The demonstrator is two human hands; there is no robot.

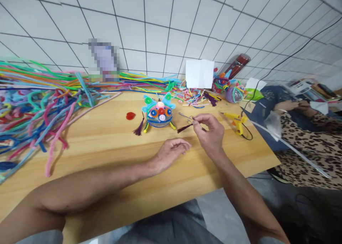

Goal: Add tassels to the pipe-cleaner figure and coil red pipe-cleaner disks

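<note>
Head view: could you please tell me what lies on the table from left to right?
Pile of pipe cleaners → red piece → pipe-cleaner figure → right hand pinching a dark tassel → yellow glue gun.

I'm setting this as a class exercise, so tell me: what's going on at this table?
A person sits at a wooden table doing pipe-cleaner craft. Their right hand pinches small scissors beside a dark purple tassel. The left hand rests loosely curled on the table, holding nothing. A colourful round ornament stands just beyond the hands, a yellow glue gun lies to the right, and a heap of pipe cleaners covers the left.
</note>
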